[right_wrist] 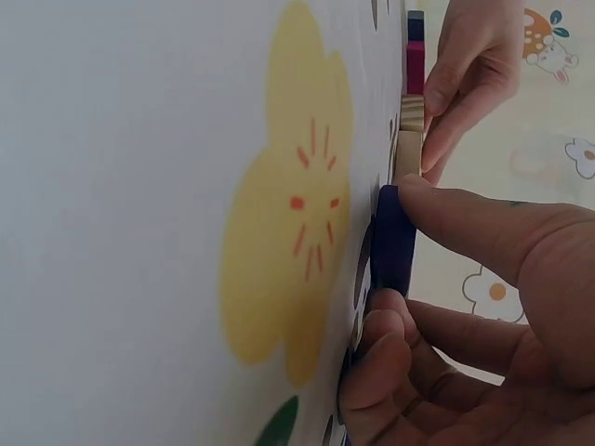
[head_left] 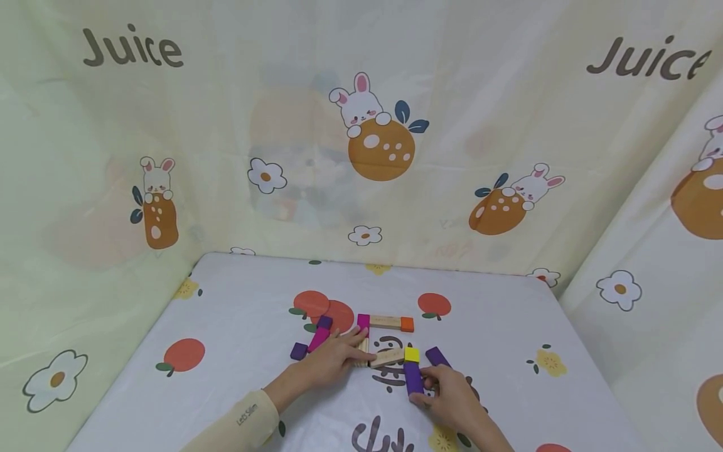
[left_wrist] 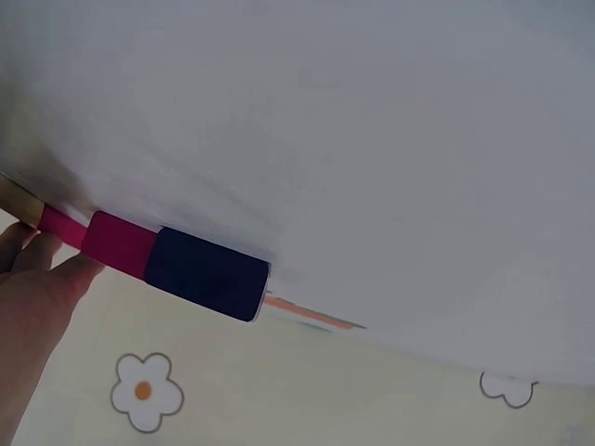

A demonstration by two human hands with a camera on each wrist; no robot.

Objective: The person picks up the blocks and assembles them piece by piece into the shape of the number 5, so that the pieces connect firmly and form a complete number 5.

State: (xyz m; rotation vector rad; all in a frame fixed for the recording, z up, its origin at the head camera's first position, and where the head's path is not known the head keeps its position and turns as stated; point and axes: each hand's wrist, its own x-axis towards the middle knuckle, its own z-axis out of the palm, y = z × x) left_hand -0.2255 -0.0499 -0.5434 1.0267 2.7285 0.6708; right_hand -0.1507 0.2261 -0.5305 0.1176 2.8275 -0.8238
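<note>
Pale curtain (head_left: 226,125), printed with rabbits, oranges, flowers and "Juice", is hanging behind and beside a table. White cloth (head_left: 237,389), with red fruit, yellow flowers and dark lettering, is covering the top.

Left hand (head_left: 333,359): lying low over the blocks, fingers apart, not wrapped round anything. One fingertip is touching the pink block (head_left: 363,321); another digit is reaching the near end of a pale wooden block (head_left: 388,358). A second wooden piece (head_left: 364,345) is showing partly from under the fingers.

Right hand (head_left: 452,397): thumb and fingers are pinching the purple block (head_left: 413,380) by its sides, down on the cloth. A yellow cube (head_left: 412,355) is sitting at that block's far end, with the pale wooden block running from it toward the left hand.

Farther back, a long wooden block (head_left: 386,322) is lying between the pink block and an orange cube (head_left: 407,324). Beyond the left hand, a magenta block (head_left: 319,339) is lying between two dark cubes (head_left: 299,351). Another purple bar (head_left: 437,356) is resting just beside the right hand, partly hidden by it.
</note>
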